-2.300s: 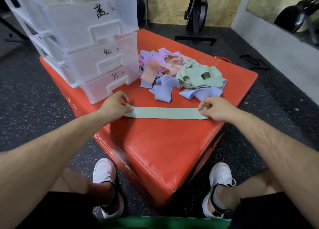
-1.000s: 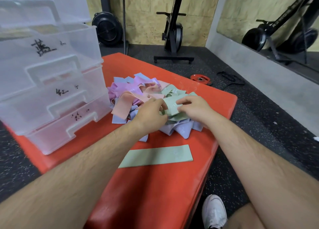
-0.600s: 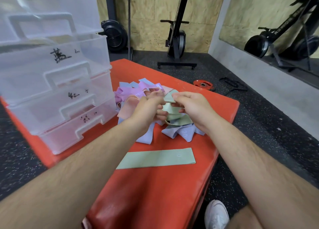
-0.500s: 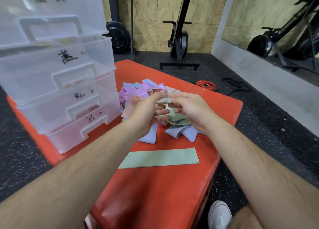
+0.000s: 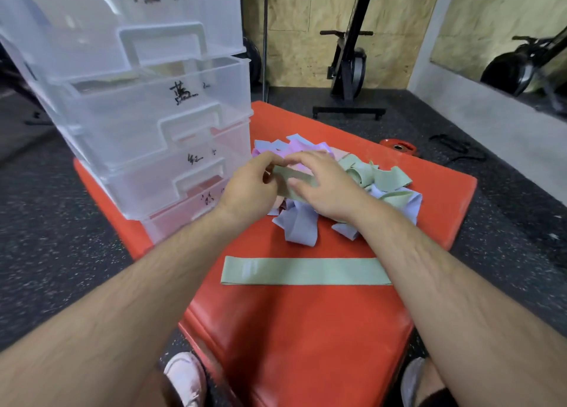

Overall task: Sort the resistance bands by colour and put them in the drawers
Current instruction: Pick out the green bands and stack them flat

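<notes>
One view only, from the head, looking down onto the red pad (image 5: 306,330). Pinches a held green band (image 5: 288,176) with the left hand (image 5: 248,189), fingers curled round one end. Clamps the same band between the thumb and fingers of the right hand (image 5: 328,189), just above the mixed pile (image 5: 389,189) and beside the clear drawers (image 5: 147,115).

Could drag neighbours out with it: green and lilac loops lying tangled in the heap, thin elastic likely clinging to itself. Could spring back or slip from the pinch if stretched against a snag. Might knock the lilac band (image 5: 299,228), trailing from the pile's front, onto the flat green band (image 5: 306,271) laid apart nearer the body, muddling that start of a green set. Risks the wrong drawer too, with small handwritten labels, one of them partly hidden behind the left hand.

Looks matte, thin and rubbery across all the bands: flat closed loops in pastel green, lilac and pink, folding and creasing limply. Reads as smooth padded vinyl on the pad, rounded at the edges. Shows frosted, rigid plastic on the drawers, with moulded rectangular handles, stacked on the pad's left corner. Cannot tell whether any drawer stands ajar.
</notes>
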The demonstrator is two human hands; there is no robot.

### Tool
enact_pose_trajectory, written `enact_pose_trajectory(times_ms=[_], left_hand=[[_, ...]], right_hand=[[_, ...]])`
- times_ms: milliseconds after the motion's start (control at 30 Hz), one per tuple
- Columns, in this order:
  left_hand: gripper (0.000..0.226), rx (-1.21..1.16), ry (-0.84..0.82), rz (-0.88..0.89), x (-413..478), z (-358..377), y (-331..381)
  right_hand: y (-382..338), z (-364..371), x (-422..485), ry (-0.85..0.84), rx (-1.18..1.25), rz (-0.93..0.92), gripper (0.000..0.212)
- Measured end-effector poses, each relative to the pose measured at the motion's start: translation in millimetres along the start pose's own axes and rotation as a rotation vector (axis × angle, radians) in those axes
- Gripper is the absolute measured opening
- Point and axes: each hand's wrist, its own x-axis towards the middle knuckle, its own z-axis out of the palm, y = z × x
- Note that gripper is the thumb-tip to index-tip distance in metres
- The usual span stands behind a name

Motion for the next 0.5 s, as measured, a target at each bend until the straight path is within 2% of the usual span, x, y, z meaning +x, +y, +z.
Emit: enact_pose_trajectory(times_ms=[67, 133, 233, 367, 500], left_hand=[[0.033, -0.004, -0.002, 0.006, -1.7, -8.0, -4.3], [0.03, -0.024, -0.006, 0.029, -2.6, -15.1, -7.0], [0.031, -0.074, -0.019, 0.024, -2.4, -23.8, -9.8], [0.027, -0.127, 0.024, -0.035, -0.1, -34.8, -13.7], [0.029, -0.182, 0.081, -0.094, 3.6, -48.0, -25.3]], right_hand=[[-6.2, 6.5, 3.7, -0.06, 0.091, 0.034, 0.031], [-8.3, 11.4, 6.2, -0.077, 0.072, 0.034, 0.01], [-4.4, 8.7, 9.6, -0.132, 0.038, 0.045, 0.03], [14.4, -3.8, 6.9, -0.198, -0.086, 0.077, 0.011], [44.1, -19.9, -3.0, -0.226, -0.231, 0.185, 0.015]])
